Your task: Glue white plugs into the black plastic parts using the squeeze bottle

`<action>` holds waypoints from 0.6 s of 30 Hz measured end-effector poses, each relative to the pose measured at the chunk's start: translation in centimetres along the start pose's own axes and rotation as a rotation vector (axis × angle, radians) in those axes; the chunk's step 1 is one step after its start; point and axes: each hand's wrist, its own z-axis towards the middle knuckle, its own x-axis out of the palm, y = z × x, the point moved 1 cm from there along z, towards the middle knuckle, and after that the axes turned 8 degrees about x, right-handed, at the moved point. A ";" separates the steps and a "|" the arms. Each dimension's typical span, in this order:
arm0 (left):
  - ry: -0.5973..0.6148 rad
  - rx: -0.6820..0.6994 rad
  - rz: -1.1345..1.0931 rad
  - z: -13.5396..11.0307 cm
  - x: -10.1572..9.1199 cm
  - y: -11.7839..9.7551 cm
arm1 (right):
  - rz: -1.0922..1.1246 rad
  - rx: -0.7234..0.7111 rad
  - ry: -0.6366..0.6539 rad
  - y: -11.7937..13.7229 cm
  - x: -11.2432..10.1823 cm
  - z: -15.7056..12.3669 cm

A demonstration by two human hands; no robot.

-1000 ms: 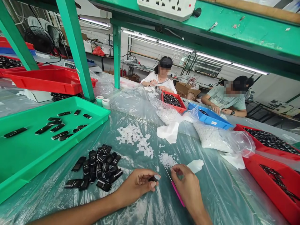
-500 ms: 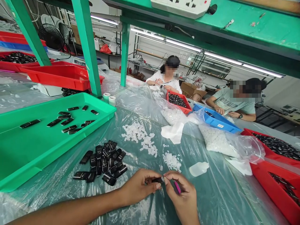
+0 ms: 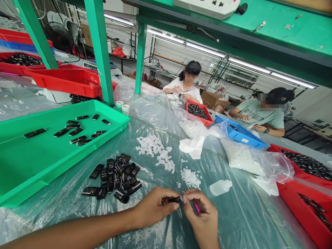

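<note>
My left hand (image 3: 155, 207) is closed on a small black plastic casing (image 3: 175, 199), held between thumb and fingers. Against the casing's right end my right hand (image 3: 202, 214) pinches with thumb and forefinger, where a tiny pale piece seems to show. A slim magenta tool (image 3: 196, 208) lies within the right hand, mostly hidden by the fingers. To the left is a heap of black casings (image 3: 116, 178) on the plastic sheet. Beyond the hands are small white pieces (image 3: 190, 178) and a larger pile of white tabs (image 3: 155, 150).
A green tray (image 3: 111, 126) with several black casings stands at left. A translucent bottle (image 3: 220, 187) lies right of my hands. Red bins (image 3: 287, 197) line the right edge; a bag of white parts (image 3: 240, 155) and a blue bin (image 3: 249, 140) lie beyond. Two people sit opposite.
My hands stay together on the casing with small finger shifts. Less of the magenta tool shows now. The view has shifted slightly.
</note>
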 end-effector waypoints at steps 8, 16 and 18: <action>-0.021 -0.016 -0.013 -0.1 -0.1 -0.2 | 0.094 0.196 0.112 -0.3 -0.4 0.7; -0.011 -0.022 -0.046 -0.1 -0.1 -0.3 | -0.059 0.008 0.038 0.3 -0.4 0.3; -0.016 -0.020 -0.052 -0.2 -0.1 -0.4 | -0.160 -0.097 -0.011 0.4 -0.5 0.0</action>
